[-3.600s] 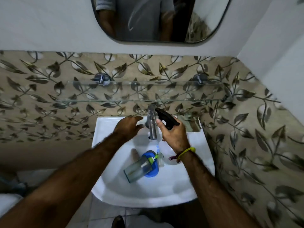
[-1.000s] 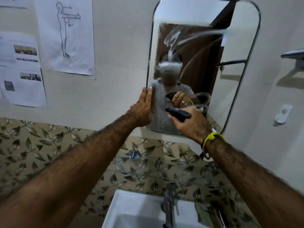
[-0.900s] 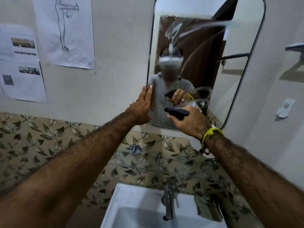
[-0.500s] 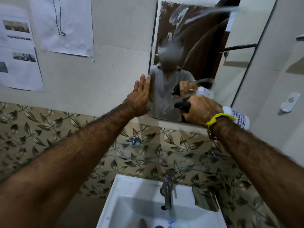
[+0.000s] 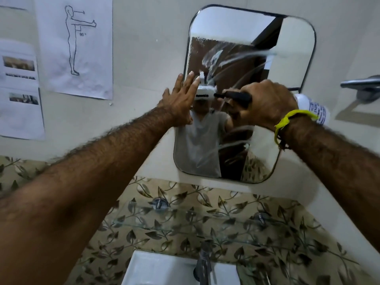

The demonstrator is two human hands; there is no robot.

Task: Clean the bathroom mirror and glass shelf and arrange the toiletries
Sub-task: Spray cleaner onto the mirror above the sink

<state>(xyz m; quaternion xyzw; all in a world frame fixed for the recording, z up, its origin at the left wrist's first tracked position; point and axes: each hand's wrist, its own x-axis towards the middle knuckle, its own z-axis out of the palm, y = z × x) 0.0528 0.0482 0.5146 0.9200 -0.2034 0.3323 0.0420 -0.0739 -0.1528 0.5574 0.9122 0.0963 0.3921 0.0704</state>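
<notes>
The rounded wall mirror [image 5: 287,58] carries white streaks of foam or spray across its upper half. My left hand [image 5: 181,99] lies flat with straight fingers against the mirror's left edge. My right hand [image 5: 265,105] grips a spray bottle [image 5: 314,109] with a black trigger head [image 5: 236,96], its nozzle pointing left at the glass. Below, the glass shelf [image 5: 185,223] hangs on two chrome brackets in front of leaf-patterned tiles, with nothing on it. Toiletries are out of view.
A white sink [image 5: 160,270] with a chrome tap [image 5: 202,264] sits under the shelf. Paper sheets [image 5: 76,44] hang on the wall at left. A chrome fitting [image 5: 364,85] juts from the right wall.
Both hands rose from the sink to the mirror. In the last half second the camera tilted and my right hand lifted the bottle higher against the glass; my left hand stays flat at the mirror's edge.
</notes>
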